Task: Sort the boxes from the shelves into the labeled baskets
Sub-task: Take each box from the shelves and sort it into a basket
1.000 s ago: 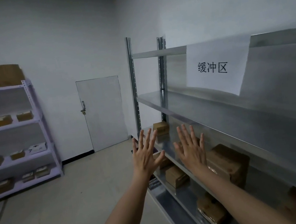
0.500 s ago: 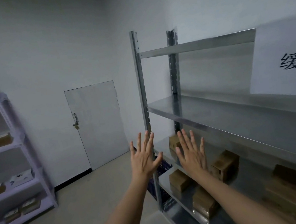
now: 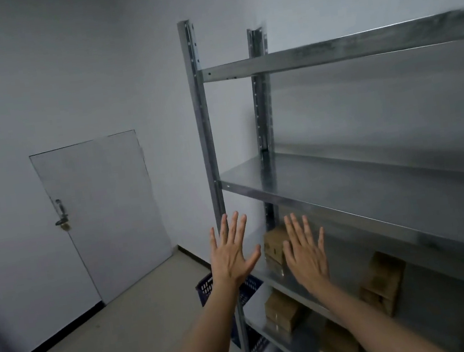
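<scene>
The nearest brown cardboard box point(image 3: 274, 243) sits on a shelf board just beyond my two grips, showing in the gap between them and partly hidden behind my right grip point(image 3: 306, 257). Dark marks on its face are too blurred to read. My right grip is spread wide, fingers straight and fanned, back of the hand toward me, holding nothing and touching nothing. My left grip point(image 3: 232, 252) is the same: fully spread, thumb out toward the right one, with nothing in it. The two hang side by side, near each other but apart.

Below my right grip, one board down, lies a second brown cardboard box point(image 3: 281, 311), and to the right of that grip, on the first box's board, stands a third brown box point(image 3: 383, 283). All rest in the grey galvanised steel shelving rack point(image 3: 343, 179). Behind my left wrist a dark blue latticed plastic basket point(image 3: 206, 290) stands on the floor beside the rack's front post. Well to the left of my left grip is a pale grey door point(image 3: 103, 216) with a padlock on its handle.
</scene>
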The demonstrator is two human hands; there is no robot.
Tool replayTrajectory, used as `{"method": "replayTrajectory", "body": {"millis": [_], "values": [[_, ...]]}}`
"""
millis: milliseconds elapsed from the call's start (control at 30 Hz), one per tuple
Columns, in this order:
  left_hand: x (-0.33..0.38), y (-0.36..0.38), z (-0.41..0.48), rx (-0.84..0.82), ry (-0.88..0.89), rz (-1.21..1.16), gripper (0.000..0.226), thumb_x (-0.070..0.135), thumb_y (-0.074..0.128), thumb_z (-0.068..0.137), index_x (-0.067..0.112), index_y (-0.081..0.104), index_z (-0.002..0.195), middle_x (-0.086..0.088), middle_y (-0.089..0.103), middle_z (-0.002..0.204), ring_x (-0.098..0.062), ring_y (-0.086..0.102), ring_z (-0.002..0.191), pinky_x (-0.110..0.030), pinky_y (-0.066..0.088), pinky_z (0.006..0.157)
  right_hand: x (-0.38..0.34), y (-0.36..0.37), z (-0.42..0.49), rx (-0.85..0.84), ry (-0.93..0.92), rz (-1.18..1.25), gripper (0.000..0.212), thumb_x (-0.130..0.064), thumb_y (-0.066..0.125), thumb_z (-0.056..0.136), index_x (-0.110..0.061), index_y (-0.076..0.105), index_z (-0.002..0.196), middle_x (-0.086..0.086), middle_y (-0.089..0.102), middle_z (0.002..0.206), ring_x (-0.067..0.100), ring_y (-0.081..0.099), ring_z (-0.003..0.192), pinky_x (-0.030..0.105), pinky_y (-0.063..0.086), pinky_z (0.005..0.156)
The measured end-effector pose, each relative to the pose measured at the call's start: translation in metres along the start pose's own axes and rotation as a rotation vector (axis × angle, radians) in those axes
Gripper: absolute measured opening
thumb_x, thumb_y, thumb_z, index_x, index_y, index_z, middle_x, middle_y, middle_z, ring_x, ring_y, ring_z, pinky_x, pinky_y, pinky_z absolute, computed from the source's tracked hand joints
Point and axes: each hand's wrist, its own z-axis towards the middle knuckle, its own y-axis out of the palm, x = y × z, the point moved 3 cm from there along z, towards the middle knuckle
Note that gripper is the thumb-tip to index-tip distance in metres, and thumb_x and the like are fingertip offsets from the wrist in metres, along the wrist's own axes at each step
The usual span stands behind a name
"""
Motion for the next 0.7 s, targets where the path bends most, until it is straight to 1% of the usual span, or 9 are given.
{"method": "replayTrajectory", "body": {"millis": [67, 133, 167, 233, 333, 433, 500, 600, 700], "values": [[-0.006, 0.018, 0.022, -0.019, 0.035, -0.025, 0.087, 0.077, -0.008, 0.087, 0.03, -0.01, 0.16, 0.005, -0.018, 0.166, -0.02, -0.022, 0.152, -0.047, -0.024, 0.118, 0.002, 0.021, 0.015, -0.036, 0.032, -0.006, 0.059, -0.045, 0.011, 0.102, -0.021, 0.011, 0.156, 0.004, 0.02, 0.163, 0.028, 0.023, 0.149, 0.055, -0.001, 0.121], [-0.011, 0.041, 0.04, -0.044, 0.081, -0.04, 0.086, 0.077, -0.006, 0.088, 0.029, -0.007, 0.16, 0.004, -0.015, 0.167, -0.022, -0.02, 0.153, -0.046, -0.026, 0.117, 0.003, 0.039, 0.028, -0.071, 0.075, -0.003, 0.059, -0.044, 0.013, 0.101, -0.021, 0.013, 0.156, 0.005, 0.023, 0.162, 0.028, 0.025, 0.148, 0.06, 0.009, 0.119], [-0.014, 0.052, 0.049, -0.063, 0.098, -0.047, 0.085, 0.076, -0.004, 0.089, 0.029, -0.007, 0.16, 0.004, -0.015, 0.167, -0.023, -0.02, 0.153, -0.046, -0.026, 0.117, 0.005, 0.047, 0.034, -0.081, 0.097, 0.0, 0.059, -0.045, 0.011, 0.102, -0.021, 0.014, 0.156, 0.005, 0.024, 0.161, 0.029, 0.025, 0.147, 0.061, 0.011, 0.118], [-0.021, 0.073, 0.073, -0.084, 0.117, -0.059, 0.084, 0.076, -0.005, 0.089, 0.03, -0.011, 0.159, 0.005, -0.02, 0.166, -0.021, -0.024, 0.151, -0.048, -0.023, 0.118, 0.008, 0.061, 0.047, -0.097, 0.143, -0.023, 0.061, -0.046, 0.004, 0.103, -0.02, 0.018, 0.156, 0.004, 0.025, 0.161, 0.028, 0.026, 0.147, 0.061, 0.014, 0.116], [-0.029, 0.103, 0.107, -0.122, 0.138, -0.07, 0.085, 0.076, -0.009, 0.087, 0.03, -0.016, 0.158, 0.005, -0.025, 0.164, -0.02, -0.029, 0.15, -0.052, -0.014, 0.121, 0.013, 0.08, 0.062, -0.096, 0.194, -0.042, 0.061, -0.046, 0.013, 0.101, -0.02, 0.025, 0.156, 0.002, 0.024, 0.16, 0.026, 0.028, 0.145, 0.06, 0.02, 0.113], [-0.038, 0.13, 0.139, -0.154, 0.193, -0.078, 0.087, 0.076, -0.013, 0.086, 0.029, -0.015, 0.158, 0.003, -0.023, 0.165, -0.021, -0.029, 0.15, -0.053, -0.013, 0.122, 0.016, 0.101, 0.076, -0.103, 0.244, -0.065, 0.063, -0.047, 0.01, 0.098, -0.021, 0.013, 0.156, 0.0, 0.02, 0.161, 0.023, 0.018, 0.147, 0.059, 0.012, 0.117], [-0.043, 0.15, 0.16, -0.18, 0.214, -0.089, 0.084, 0.076, -0.012, 0.087, 0.029, -0.017, 0.157, 0.001, -0.022, 0.165, -0.021, -0.029, 0.15, -0.053, -0.015, 0.122, 0.016, 0.114, 0.085, -0.097, 0.279, -0.08, 0.061, -0.048, 0.009, 0.098, -0.025, 0.009, 0.155, 0.0, 0.025, 0.161, 0.022, 0.019, 0.148, 0.057, 0.007, 0.118], [-0.05, 0.18, 0.184, -0.228, 0.272, -0.097, 0.083, 0.076, -0.01, 0.088, 0.03, -0.021, 0.156, 0.002, -0.022, 0.165, -0.021, -0.028, 0.15, -0.051, -0.015, 0.121, 0.018, 0.138, 0.095, -0.117, 0.364, -0.051, 0.064, -0.05, 0.005, 0.097, -0.026, 0.011, 0.156, 0.0, 0.029, 0.161, 0.022, 0.021, 0.15, 0.055, -0.001, 0.12], [-0.058, 0.209, 0.202, -0.285, 0.362, -0.087, 0.078, 0.072, -0.003, 0.092, 0.03, -0.026, 0.153, 0.005, -0.028, 0.163, -0.019, -0.032, 0.147, -0.051, -0.016, 0.121, 0.013, 0.159, 0.103, -0.095, 0.444, -0.078, 0.066, -0.05, 0.004, 0.097, -0.025, 0.015, 0.157, -0.001, 0.03, 0.16, 0.023, 0.022, 0.15, 0.057, 0.0, 0.12]]}}
